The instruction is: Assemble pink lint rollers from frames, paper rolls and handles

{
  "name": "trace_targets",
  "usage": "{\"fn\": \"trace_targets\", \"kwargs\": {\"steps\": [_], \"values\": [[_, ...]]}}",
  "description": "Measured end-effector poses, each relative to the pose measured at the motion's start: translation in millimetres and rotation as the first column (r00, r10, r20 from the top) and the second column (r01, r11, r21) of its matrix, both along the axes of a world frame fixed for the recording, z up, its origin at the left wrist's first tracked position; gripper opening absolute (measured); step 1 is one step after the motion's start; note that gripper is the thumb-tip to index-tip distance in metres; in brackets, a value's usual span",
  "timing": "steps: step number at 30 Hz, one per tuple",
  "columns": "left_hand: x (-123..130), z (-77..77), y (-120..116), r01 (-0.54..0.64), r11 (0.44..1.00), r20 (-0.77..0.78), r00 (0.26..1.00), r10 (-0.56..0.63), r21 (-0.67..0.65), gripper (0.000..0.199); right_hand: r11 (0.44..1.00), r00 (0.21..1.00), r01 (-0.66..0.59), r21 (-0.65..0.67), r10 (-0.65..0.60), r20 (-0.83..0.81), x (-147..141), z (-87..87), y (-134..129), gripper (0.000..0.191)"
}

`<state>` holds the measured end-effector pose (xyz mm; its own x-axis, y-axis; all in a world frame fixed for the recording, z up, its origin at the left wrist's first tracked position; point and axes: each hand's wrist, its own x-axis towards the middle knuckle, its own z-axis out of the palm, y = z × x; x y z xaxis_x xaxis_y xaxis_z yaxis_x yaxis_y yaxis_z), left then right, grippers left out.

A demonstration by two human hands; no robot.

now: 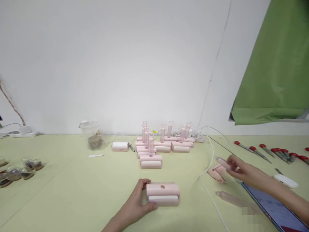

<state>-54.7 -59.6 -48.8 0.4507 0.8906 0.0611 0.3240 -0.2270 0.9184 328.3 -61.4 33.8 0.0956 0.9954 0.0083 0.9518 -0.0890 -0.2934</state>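
Note:
My left hand [137, 199] is closed on the left end of a pink lint roller head [163, 189]. This head has a white roll along its front and a round hole on top, and it rests on the table. To the right, my right hand [238, 167] pinches a translucent pink handle [222, 162], raised above the table and slightly blurred. Just below and left of that hand lies a pink plastic piece [216, 175], partly covered. A second translucent handle [231, 198] lies on the table beside the phone [270, 199], under my right forearm.
Several pink lint rollers with upright handles [151, 154] stand near the wall. A white cable [210, 190] runs across the table between my hands. Red-ended tools [260, 153] lie at right, small glass domes [26, 172] at left, and a plastic container [90, 135] at the back.

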Motion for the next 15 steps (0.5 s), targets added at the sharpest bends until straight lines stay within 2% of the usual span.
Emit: {"fn": "trace_targets", "kwargs": {"steps": [1, 3, 4, 7, 10, 12, 15], "values": [[0, 0.6, 0, 0.004, 1.000, 0.005, 1.000, -0.004, 0.001, 0.050, 0.987, 0.981, -0.157, -0.036, 0.151, -0.124, -15, 11.0, -3, 0.021], [0, 1.0, 0, 0.009, 1.000, 0.011, 1.000, -0.009, 0.002, 0.049, 0.947, 0.914, -0.320, 0.003, 0.309, -0.261, -53, 27.9, -7, 0.030], [0, 1.0, 1, 0.010, 1.000, 0.012, 1.000, -0.010, 0.003, 0.049, 0.925, 0.890, -0.380, 0.026, 0.373, -0.261, -73, 32.9, -7, 0.031], [0, 0.7, 2, 0.011, 1.000, 0.012, 1.000, -0.011, 0.000, 0.050, 0.819, 0.816, -0.571, 0.052, 0.574, -0.067, -124, 37.1, 0, 0.028], [0, 1.5, 2, 0.020, 1.000, 0.021, 1.000, -0.020, 0.006, 0.051, 0.695, 0.686, -0.719, 0.017, 0.706, 0.178, -152, 38.8, 9, 0.025], [0, 2.6, 1, 0.024, 1.000, 0.032, 0.999, -0.024, 0.010, 0.051, 0.647, 0.618, -0.762, -0.022, 0.738, 0.271, -163, 44.9, 13, 0.023], [1, 4.3, 0, 0.011, 1.000, 0.037, 0.999, -0.012, 0.027, 0.049, 0.614, 0.532, -0.780, -0.118, 0.750, 0.392, -180, 59.5, 13, 0.018]]}}
